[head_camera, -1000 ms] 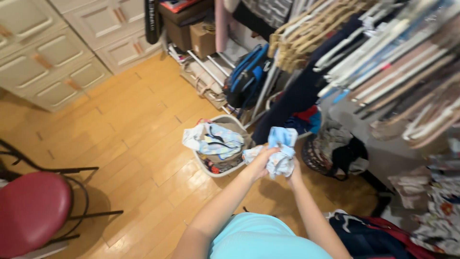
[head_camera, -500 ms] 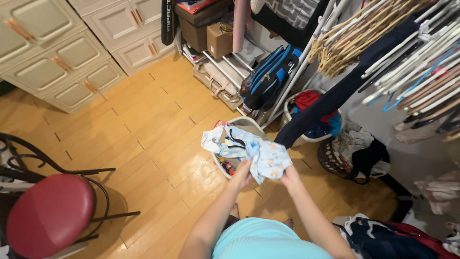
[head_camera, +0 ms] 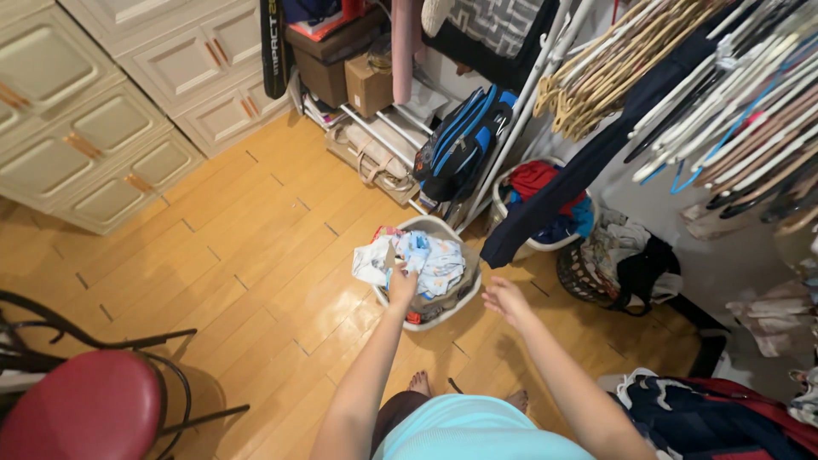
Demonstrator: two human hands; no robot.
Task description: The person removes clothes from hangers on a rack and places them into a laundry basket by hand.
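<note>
The left hand (head_camera: 400,288) reaches down to the white laundry basket (head_camera: 467,296) on the wooden floor (head_camera: 256,255), its grip closed on the edge of a pale blue and white printed cloth (head_camera: 430,260) that lies spread over the heap inside. The right hand (head_camera: 504,300) hovers at about 3 o'clock from the basket, fingers spread wide and holding nothing, just apart from the rim. As I judge it, the step in hand is laying the cloth on top of the pile. Any further handling of it would call for the free hand to come in from the 3 o'clock side and take the far edge. At 1 o'clock from the basket stands a second basket (head_camera: 509,181) with red and blue clothes, and a blue backpack (head_camera: 460,140) hangs at 12 o'clock. A red chair (head_camera: 77,409) sits at 8 o'clock
</note>
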